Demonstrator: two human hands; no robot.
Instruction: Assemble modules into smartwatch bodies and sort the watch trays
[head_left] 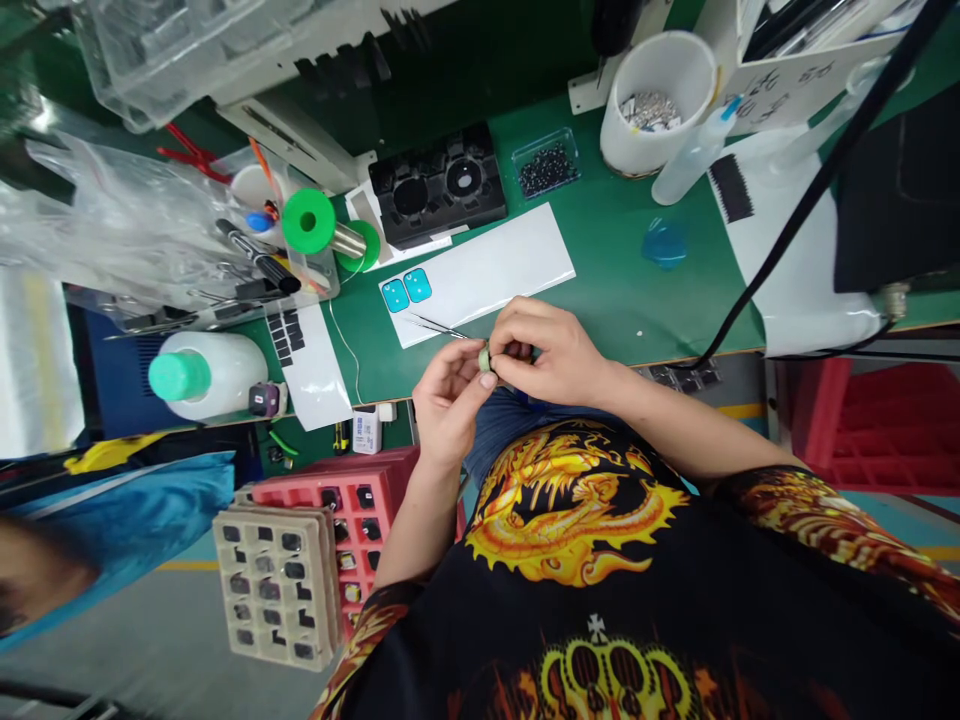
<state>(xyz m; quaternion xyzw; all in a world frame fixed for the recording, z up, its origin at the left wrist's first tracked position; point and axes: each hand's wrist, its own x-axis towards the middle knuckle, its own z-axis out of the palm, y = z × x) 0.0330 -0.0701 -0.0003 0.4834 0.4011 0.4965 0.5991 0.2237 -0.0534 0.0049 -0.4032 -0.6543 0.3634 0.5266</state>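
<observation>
My left hand (448, 395) and my right hand (541, 350) meet at the near edge of the green table (615, 290). Both are closed in a pinch on a small pale ring-shaped part (485, 357) held between the fingertips; its details are too small to make out. Just beyond the hands, thin metal tweezers (435, 325) lie on a white sheet (487, 270). Two small blue squares (406, 290) sit at that sheet's left end.
Behind the sheet stand a black fixture (439, 185), a small tray of dark parts (547, 168), a white cup (656, 100) and a squeeze bottle (694, 155). Left: green spools (309, 220), a green-capped bottle (202, 373). Red (352, 495) and beige (277, 585) trays sit below. A black cable (787, 230) crosses right.
</observation>
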